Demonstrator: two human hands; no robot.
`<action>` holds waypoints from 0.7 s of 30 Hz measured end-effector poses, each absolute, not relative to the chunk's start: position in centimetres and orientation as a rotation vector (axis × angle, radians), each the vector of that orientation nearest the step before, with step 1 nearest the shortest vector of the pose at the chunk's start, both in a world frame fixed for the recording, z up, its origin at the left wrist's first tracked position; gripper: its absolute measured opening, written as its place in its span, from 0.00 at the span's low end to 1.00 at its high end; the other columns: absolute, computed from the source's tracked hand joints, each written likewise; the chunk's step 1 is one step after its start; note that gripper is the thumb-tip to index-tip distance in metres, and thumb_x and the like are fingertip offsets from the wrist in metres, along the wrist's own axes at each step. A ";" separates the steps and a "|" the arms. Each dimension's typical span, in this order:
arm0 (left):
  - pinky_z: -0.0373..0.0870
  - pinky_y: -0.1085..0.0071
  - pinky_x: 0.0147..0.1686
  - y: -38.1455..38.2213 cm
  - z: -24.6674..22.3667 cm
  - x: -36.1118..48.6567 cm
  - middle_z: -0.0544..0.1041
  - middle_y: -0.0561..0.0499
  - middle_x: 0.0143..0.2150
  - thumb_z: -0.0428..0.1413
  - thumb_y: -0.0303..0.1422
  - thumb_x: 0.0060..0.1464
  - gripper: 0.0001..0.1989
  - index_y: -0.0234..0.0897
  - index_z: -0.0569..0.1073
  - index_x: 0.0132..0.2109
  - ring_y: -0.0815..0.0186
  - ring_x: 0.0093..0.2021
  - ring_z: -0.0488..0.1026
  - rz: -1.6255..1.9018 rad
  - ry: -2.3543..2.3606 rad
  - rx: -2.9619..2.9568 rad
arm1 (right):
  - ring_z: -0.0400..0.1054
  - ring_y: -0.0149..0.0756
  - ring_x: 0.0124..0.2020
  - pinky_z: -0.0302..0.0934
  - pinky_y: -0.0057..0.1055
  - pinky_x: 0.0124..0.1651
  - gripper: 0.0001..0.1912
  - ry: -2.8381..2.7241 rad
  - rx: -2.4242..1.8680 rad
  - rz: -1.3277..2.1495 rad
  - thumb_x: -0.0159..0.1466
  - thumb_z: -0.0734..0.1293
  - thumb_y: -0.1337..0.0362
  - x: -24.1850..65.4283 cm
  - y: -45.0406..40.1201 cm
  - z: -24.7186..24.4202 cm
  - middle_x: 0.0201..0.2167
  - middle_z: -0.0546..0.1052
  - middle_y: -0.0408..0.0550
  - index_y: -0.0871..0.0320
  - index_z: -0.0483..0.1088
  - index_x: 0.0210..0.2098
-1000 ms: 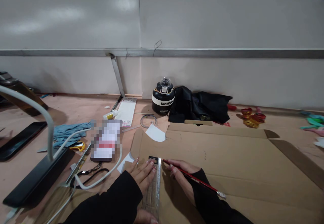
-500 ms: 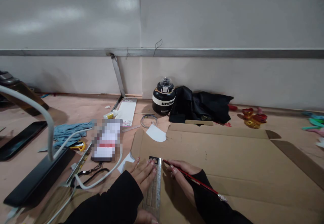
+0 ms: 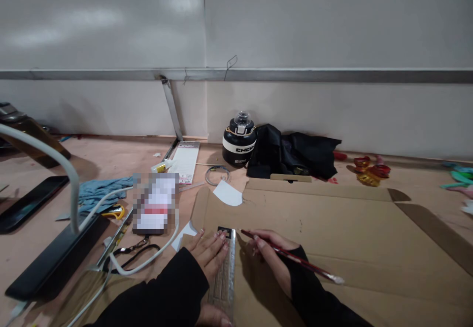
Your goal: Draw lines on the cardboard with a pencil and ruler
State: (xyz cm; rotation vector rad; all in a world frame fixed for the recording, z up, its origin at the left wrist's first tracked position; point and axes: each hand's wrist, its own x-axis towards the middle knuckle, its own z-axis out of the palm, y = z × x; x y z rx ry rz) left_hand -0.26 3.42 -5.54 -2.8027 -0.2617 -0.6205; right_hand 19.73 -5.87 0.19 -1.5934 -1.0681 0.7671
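Observation:
A flat, fairly clear ruler with a bright metal-like edge (image 3: 232, 263) lies lengthwise on the brown cardboard sheet (image 3: 332, 218). My left hand (image 3: 210, 258) presses down flat on it, fingers stretched out over its far end; the thumb shows low down near the bottom of the picture. Just right of the ruler, my right hand (image 3: 275, 255) pinches a red pencil (image 3: 308, 264) near its point. The pencil leans right, its pale end over my dark sleeve. Whether its point touches the cardboard I cannot tell.
A phone with a blurred screen (image 3: 157, 206) and a power bank-like black block (image 3: 55, 263) with a white cable lie left. Behind the cardboard stand a black bottle (image 3: 239, 142) and black cloth (image 3: 295, 152). White paper scraps (image 3: 228, 193) lie near its left edge.
My right hand has shifted slightly right with the pencil, whose point is now a little farther from the ruler's edge. My left hand stays put on the ruler.

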 end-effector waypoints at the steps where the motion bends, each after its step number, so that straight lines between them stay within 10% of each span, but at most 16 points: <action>1: 0.33 0.59 0.61 3.4 -5.6 -0.3 0.65 0.46 0.56 0.43 0.26 0.60 0.15 0.31 0.64 0.53 0.64 0.58 0.58 -0.615 -0.264 -2.800 | 0.72 0.39 0.24 0.66 0.31 0.26 0.14 -1.012 -1.595 0.768 0.56 0.63 0.54 19.7 -5.8 0.3 0.24 0.78 0.52 0.57 0.74 0.29; 8: 0.37 0.59 0.60 3.2 -5.8 -0.3 0.65 0.45 0.55 0.44 0.22 0.58 0.16 0.32 0.64 0.53 0.65 0.59 0.56 -0.606 -0.294 -2.812 | 0.66 0.32 0.18 0.60 0.27 0.21 0.20 -0.891 -1.561 0.873 0.56 0.61 0.48 20.1 -5.8 0.2 0.16 0.73 0.47 0.60 0.68 0.24; 21: 0.36 0.58 0.60 2.8 -5.4 -0.3 0.63 0.43 0.56 0.48 0.23 0.57 0.17 0.30 0.62 0.54 0.64 0.59 0.55 -0.566 -0.341 -2.890 | 0.73 0.40 0.35 0.68 0.33 0.37 0.14 -1.262 -1.629 0.754 0.60 0.60 0.59 19.6 -6.0 0.0 0.33 0.79 0.53 0.59 0.74 0.36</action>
